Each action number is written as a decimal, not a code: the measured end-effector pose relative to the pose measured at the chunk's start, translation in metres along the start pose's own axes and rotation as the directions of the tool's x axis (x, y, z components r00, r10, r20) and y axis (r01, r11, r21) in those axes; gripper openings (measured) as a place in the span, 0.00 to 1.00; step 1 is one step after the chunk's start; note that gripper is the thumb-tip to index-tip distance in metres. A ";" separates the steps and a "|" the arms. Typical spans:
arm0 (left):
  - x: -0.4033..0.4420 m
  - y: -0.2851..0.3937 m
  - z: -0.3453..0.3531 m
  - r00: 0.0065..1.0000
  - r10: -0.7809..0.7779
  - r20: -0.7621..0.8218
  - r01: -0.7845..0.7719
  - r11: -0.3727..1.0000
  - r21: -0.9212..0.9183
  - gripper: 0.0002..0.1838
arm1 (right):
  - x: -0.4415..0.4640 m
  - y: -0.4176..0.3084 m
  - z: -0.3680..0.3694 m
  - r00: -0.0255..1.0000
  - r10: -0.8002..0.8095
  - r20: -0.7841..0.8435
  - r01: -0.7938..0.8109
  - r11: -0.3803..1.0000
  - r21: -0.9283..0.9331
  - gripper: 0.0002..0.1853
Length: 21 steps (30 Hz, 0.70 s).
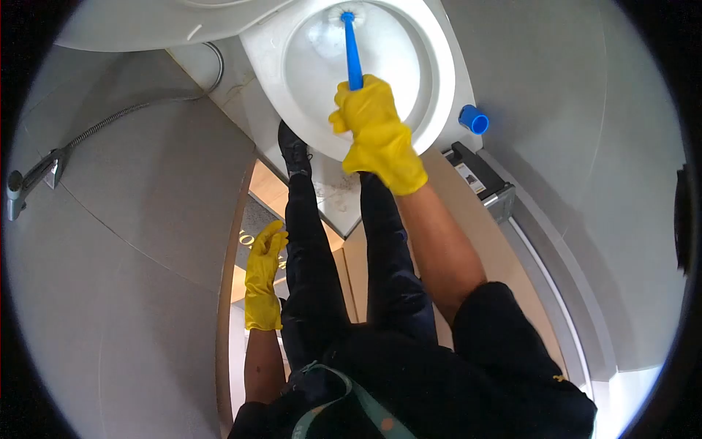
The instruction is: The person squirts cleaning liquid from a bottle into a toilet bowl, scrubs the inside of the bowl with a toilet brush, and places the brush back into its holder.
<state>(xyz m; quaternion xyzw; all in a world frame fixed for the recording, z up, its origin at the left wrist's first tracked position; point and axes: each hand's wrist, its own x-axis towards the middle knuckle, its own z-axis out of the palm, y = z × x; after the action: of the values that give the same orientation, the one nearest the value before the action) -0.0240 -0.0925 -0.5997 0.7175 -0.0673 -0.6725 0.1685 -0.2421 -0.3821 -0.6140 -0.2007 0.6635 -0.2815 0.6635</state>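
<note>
At nine o'clock, a shower handset [33,175] against the grey wall [131,256], with a metal hose [146,105] curving away towards eleven. At eight, the left hand [265,256] in a yellow glove [263,304], fingers loosely bent, nothing visible in their grasp; cannot tell whether touching the trouser leg [314,256]. Near eleven, a black shoe [295,150] close to the toilet bowl [443,73], probably in range of drips from wet bristles. At twelve, inside the bowl, the blue brush [353,55], head at the far side, handle clenched in the gloved right hand [369,110]. Possible slip there from a wet glove, or splashes onto the bare forearm [446,241] from too brisk a stroke. Near two, a blue cup [474,121], perhaps easily toppled by a wide swing of the arm.
</note>
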 end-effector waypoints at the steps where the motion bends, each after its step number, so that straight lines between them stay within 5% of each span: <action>1: 0.000 -0.010 0.000 1.000 -0.005 0.004 0.005 1.000 -0.005 0.18 | -0.014 -0.008 0.007 0.997 0.053 -0.061 -0.062 0.986 -0.153 0.05; 2: 0.005 -0.023 -0.003 1.000 -0.015 0.014 0.015 1.000 -0.014 0.18 | -0.026 0.032 0.008 0.979 -0.201 -0.008 0.169 0.842 -0.512 0.06; 3: 0.011 -0.028 -0.006 1.000 -0.022 0.016 0.023 0.999 -0.023 0.18 | -0.031 0.079 0.007 0.904 -0.405 0.139 0.355 0.527 -0.772 0.07; 4: 0.007 -0.028 -0.005 1.000 -0.023 0.007 0.023 1.000 -0.020 0.18 | -0.016 0.096 0.003 0.904 -0.403 0.143 0.359 0.533 -0.766 0.07; 7: -0.001 -0.019 -0.002 1.000 -0.007 0.006 0.007 1.000 -0.030 0.18 | 0.074 0.127 -0.003 0.969 -0.192 -0.155 0.079 0.838 -0.540 0.19; 8: -0.004 -0.007 0.000 1.000 -0.013 0.003 0.013 1.000 0.008 0.19 | 0.076 0.070 -0.024 0.822 -0.513 0.248 0.530 0.529 -0.663 0.19; 9: -0.004 -0.002 0.003 1.000 -0.015 0.003 0.015 0.999 0.042 0.19 | 0.078 0.006 -0.045 0.464 -0.615 0.638 0.839 0.073 -0.540 0.18; 12: 0.000 -0.016 -0.004 1.000 -0.001 -0.012 0.002 0.996 0.084 0.19 | 0.133 0.025 -0.050 0.513 -0.468 0.720 0.814 -0.002 -0.581 0.19; 14: -0.001 -0.023 -0.008 0.999 -0.031 -0.023 0.033 0.997 0.075 0.19 | 0.138 0.038 -0.061 0.744 -0.286 0.603 0.644 0.068 -0.762 0.16; 16: 0.000 -0.029 -0.012 0.998 -0.059 -0.013 0.060 0.996 0.060 0.19 | 0.105 0.070 -0.077 0.913 -0.142 0.383 0.406 0.418 -0.813 0.20; 17: 0.002 -0.033 -0.014 0.998 -0.070 0.000 0.069 0.996 0.054 0.19 | 0.083 0.103 -0.095 0.925 -0.263 0.276 0.381 0.611 -0.694 0.27; 18: 0.002 -0.033 -0.015 0.997 -0.081 0.011 0.080 0.996 0.049 0.19 | 0.028 0.076 -0.100 0.912 -0.300 0.278 0.408 0.611 -0.678 0.32; 19: 0.001 -0.030 -0.014 0.997 -0.077 0.017 0.076 0.996 0.047 0.19 | -0.014 0.084 -0.108 0.989 -0.095 0.116 0.138 0.882 -0.451 0.23; 20: 0.000 -0.027 -0.012 0.998 -0.061 0.003 0.061 0.997 0.057 0.18 | -0.036 0.088 -0.126 0.966 0.250 -0.067 -0.253 0.966 -0.044 0.19; 21: 0.000 -0.022 -0.010 0.999 -0.043 -0.013 0.044 0.997 0.068 0.18 | -0.054 0.085 -0.148 0.797 0.600 -0.075 -0.524 0.747 0.409 0.17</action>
<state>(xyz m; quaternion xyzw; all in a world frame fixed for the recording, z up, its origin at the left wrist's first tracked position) -0.0174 -0.0702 -0.6068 0.7281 -0.0737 -0.6691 0.1298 -0.3780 -0.2675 -0.6327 0.1666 0.6918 -0.2053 0.6720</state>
